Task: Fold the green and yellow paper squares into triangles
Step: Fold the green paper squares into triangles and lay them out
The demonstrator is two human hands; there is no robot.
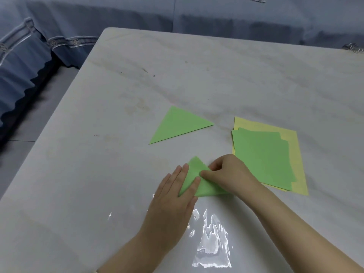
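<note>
L hand [173,196]: I saw it flat on green sheet [195,168].
R hand [228,174]: pinched its fold.
Sleeve [212,243]: clear, flat by wrists.

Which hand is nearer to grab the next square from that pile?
The right hand: the pile lies just beside it, while the left hand rests flat on the half-folded green paper.

1 folded green triangle [178,125] lies flat; nearer, a green sheet [199,179] seems half-folded; green squares [264,158] overlap yellow squares [256,123] at right.
</note>
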